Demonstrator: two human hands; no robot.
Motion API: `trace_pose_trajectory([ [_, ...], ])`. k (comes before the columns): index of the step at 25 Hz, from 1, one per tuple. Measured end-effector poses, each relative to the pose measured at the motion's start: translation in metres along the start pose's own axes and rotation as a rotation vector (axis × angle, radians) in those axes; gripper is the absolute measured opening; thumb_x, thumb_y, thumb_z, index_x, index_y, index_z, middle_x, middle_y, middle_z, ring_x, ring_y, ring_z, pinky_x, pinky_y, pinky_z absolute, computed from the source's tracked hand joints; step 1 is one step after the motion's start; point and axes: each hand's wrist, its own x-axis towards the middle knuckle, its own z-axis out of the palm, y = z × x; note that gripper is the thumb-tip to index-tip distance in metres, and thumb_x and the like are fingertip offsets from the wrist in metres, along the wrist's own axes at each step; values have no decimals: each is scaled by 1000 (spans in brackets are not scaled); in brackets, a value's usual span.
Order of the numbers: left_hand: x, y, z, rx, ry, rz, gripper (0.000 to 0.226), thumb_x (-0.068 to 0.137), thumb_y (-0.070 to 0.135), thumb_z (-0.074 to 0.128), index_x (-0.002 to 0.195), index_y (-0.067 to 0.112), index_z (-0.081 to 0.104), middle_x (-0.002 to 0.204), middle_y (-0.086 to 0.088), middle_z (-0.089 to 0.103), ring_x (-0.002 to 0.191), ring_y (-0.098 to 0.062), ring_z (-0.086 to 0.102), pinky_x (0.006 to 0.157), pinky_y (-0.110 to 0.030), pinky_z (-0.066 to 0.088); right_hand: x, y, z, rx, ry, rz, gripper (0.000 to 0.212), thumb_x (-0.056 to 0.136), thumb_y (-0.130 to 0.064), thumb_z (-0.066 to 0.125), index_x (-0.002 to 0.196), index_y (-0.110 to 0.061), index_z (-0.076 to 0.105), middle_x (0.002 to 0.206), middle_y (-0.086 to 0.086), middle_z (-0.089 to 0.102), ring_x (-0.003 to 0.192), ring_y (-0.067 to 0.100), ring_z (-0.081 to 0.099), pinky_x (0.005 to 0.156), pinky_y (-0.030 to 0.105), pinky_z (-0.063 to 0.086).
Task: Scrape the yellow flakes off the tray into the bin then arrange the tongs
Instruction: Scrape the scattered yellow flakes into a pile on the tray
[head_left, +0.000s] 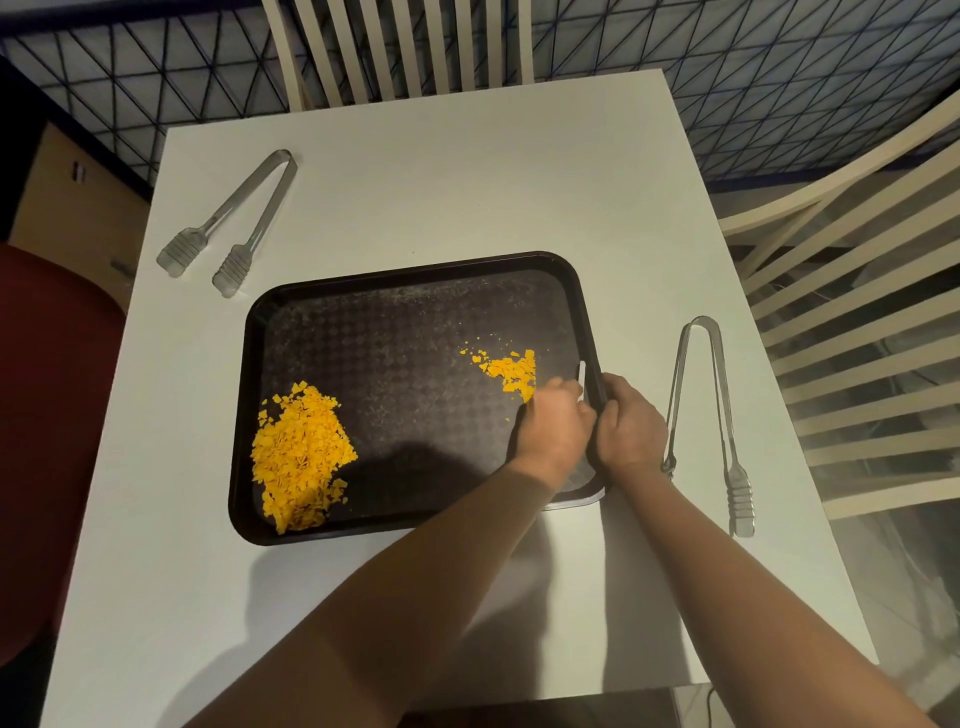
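A dark tray (415, 280) lies on the white table (441, 171). A large heap of yellow flakes (298, 452) sits in its near left corner, and a small patch of flakes (511, 370) lies near the right rim. My left hand (553, 428) is inside the tray beside the small patch, gripping a thin white scraper (582, 379). My right hand (631, 426) grips the tray's right rim. One pair of metal tongs (234, 223) lies at the table's far left. A second pair of tongs (711, 415) lies right of the tray.
A red bin (47, 415) stands beside the table's left edge. Cream slatted chairs stand behind the table (400, 47) and to its right (857, 312). A cardboard box (67, 197) sits at far left on the patterned floor.
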Motion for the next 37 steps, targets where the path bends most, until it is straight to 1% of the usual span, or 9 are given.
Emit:
trace_pose_trajectory([
  [6,14,-1,-8,-20,26,-47,19,86,4,44,95,-5,59,105,-21,55,94,-40,56,80,-43,49,0,1,-1,-6,1,-12,55,72,-21,25,115,-21,59,100,6,69,89,33,60,71,31,40],
  [10,8,-2,-2,-15,47,-2,18,84,7,45,90,-4,59,100,-20,56,89,-40,55,75,-43,47,0,0,-1,-15,-14,-6,56,72,-22,24,117,-22,58,104,5,68,93,33,60,75,32,41],
  [14,12,0,0,-12,30,-27,17,83,8,47,85,-3,59,98,-20,57,87,-40,56,71,-40,46,0,-1,-2,-29,-16,-8,55,72,-22,24,116,-22,58,100,7,68,90,33,60,72,32,40],
  [19,29,-4,-11,-53,87,-109,23,87,7,45,102,-4,60,109,-20,56,99,-38,55,83,-41,47,-1,0,-2,-42,-17,-29,56,73,-23,23,117,-20,58,101,8,68,90,35,60,74,33,42],
  [24,16,5,-1,-81,83,-15,21,83,5,48,96,-6,61,102,-22,59,95,-38,54,82,-42,45,1,0,-2,-29,-33,0,55,72,-23,23,113,-24,59,95,7,68,88,34,60,71,33,41],
  [30,33,2,-11,-34,89,-132,24,88,5,44,105,-4,59,112,-20,56,103,-37,55,85,-42,45,1,1,-2,-39,-23,-12,57,73,-22,23,119,-21,57,103,7,68,93,34,60,76,32,42],
  [32,32,-1,-11,-39,101,-109,27,89,6,45,109,-3,58,113,-20,56,104,-36,54,87,-41,45,0,0,-2,-37,-20,-20,56,73,-22,24,118,-21,58,103,7,68,92,34,60,75,32,41],
  [34,28,2,-6,-64,70,-50,26,87,7,46,107,-4,59,111,-21,57,103,-37,53,88,-41,45,1,0,-2,-30,-13,-20,55,73,-22,24,116,-22,58,100,7,68,90,34,60,72,31,40],
  [37,30,8,-3,-45,44,-58,23,87,6,46,103,-4,59,111,-21,56,102,-38,54,86,-41,46,1,0,-2,-25,-16,-15,54,72,-22,24,114,-22,59,97,7,68,88,34,60,71,32,40],
])
